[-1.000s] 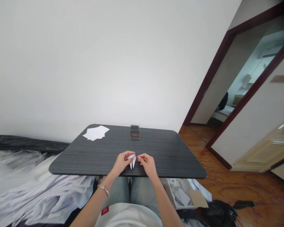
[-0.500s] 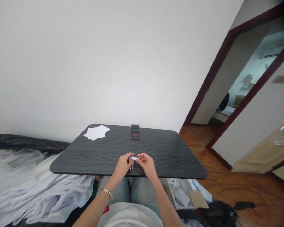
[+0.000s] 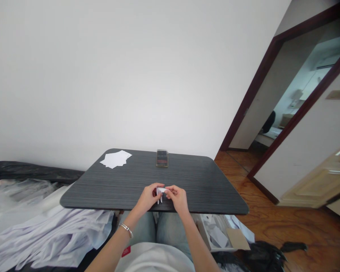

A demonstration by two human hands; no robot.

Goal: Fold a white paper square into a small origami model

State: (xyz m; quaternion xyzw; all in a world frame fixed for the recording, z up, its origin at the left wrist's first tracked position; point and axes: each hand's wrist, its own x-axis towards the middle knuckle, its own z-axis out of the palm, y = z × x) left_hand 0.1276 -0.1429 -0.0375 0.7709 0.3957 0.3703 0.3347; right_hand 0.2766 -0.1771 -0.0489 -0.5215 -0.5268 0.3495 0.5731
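A small piece of folded white paper (image 3: 160, 190) is held between my two hands, above the near part of the dark tabletop (image 3: 124, 189). My left hand (image 3: 149, 195) pinches its left side, where narrow flaps of the paper point down. My right hand (image 3: 178, 197) has thumb and fingers closed on the paper's right end. The fingers cover part of the folds, so its full shape is hidden. At the far left of the table lies a loose pile of white paper sheets (image 3: 115, 159).
A small blurred-out dark item (image 3: 162, 158) is near the table's back edge. Left of the table is a heap of white cloth or sheeting (image 3: 59, 238). An open box (image 3: 215, 236) with white pieces stands at lower right, by black plastic bags (image 3: 263, 255). A doorway is at right.
Both hands have shifted slightly to the right with the paper. The right thumb and fingers have closed together on the paper's right end, where they were spread wider before.
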